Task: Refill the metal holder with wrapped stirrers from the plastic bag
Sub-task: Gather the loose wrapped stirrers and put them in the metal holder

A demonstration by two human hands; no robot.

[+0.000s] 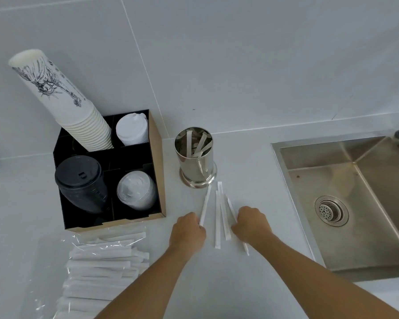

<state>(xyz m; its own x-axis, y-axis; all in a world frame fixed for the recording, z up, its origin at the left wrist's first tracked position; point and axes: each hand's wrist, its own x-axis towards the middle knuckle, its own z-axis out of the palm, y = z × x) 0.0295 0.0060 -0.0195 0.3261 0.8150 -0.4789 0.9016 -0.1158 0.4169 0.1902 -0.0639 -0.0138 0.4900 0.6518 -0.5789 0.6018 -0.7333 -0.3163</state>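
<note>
Nearest, at the lower left, a clear plastic bag (55, 272) is laid flat on the white countertop (217, 291), packed with stacked paper-wrapped stirrers (101, 261). Just beyond, two bare forearms are extended over the counter. The left hand (188, 231) is curled, with the near end of one loose wrapped stirrer (205, 204) pinched at its fingertips. The right hand (251, 224) is curled over another stirrer (234, 215), which is pressed beneath it; its tip is seen emerging past the wrist. Between the hands, two further stirrers (220, 217) are laid side by side on the counter, all four fanned toward the holder. Just past their far ends, the polished metal holder (197, 161) is stood upright, with a few stirrers leaning inside. To its left, a black compartmented organiser (157, 162) is placed, holding stacked printed paper cups (62, 100), black lids (78, 180), clear lids (136, 189) and white lids (131, 130). To the right, a stainless sink (343, 192) is set into the counter. A tiled wall (217, 54) is seen behind.
</note>
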